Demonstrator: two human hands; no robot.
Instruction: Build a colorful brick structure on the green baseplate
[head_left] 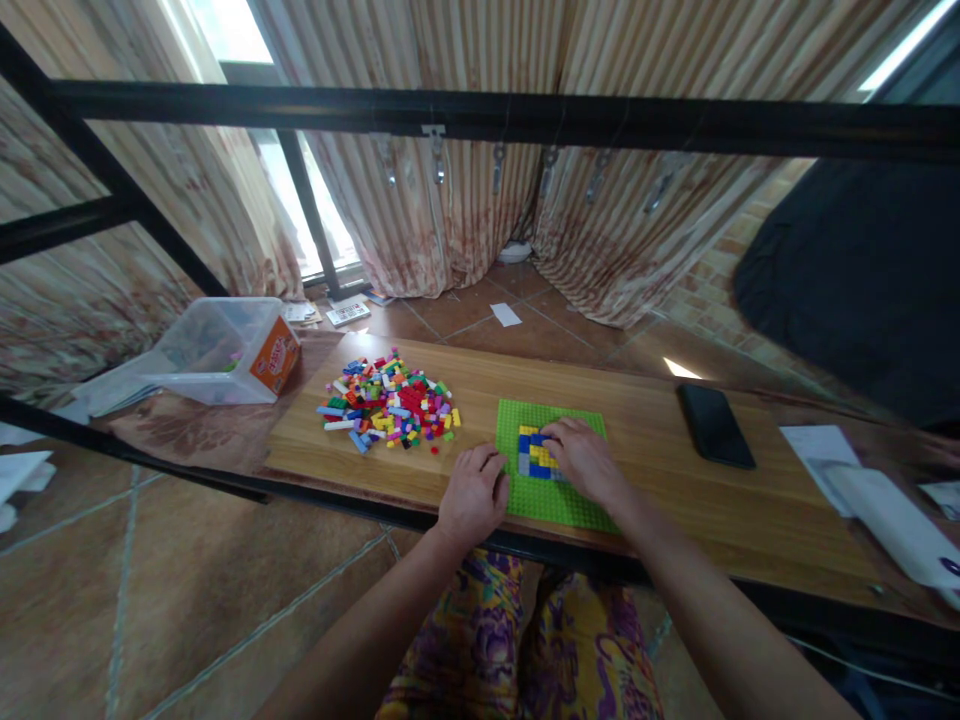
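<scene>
A green studded baseplate [577, 508] lies on the wooden board, bearing a small block of yellow, blue and grey toy bricks [541, 456]. My right hand [583, 458] reaches over the plate from the right, its fingers bent together on a blue brick at the top of that block. Along the plate's left edge rests my left hand [474, 494], fingers curled in and thumb close to the edge; anything inside them is hidden. Left of the hands spreads a pile of loose multicoloured bricks [394, 400], with a single red brick [434, 450] just in front of it.
A clear plastic bin [217, 350] with an orange label stands at the far left. To the right lie a black phone [716, 425] and white papers [814, 455]. A black metal bar [480, 115] crosses above the wooden board [637, 400], with curtains behind.
</scene>
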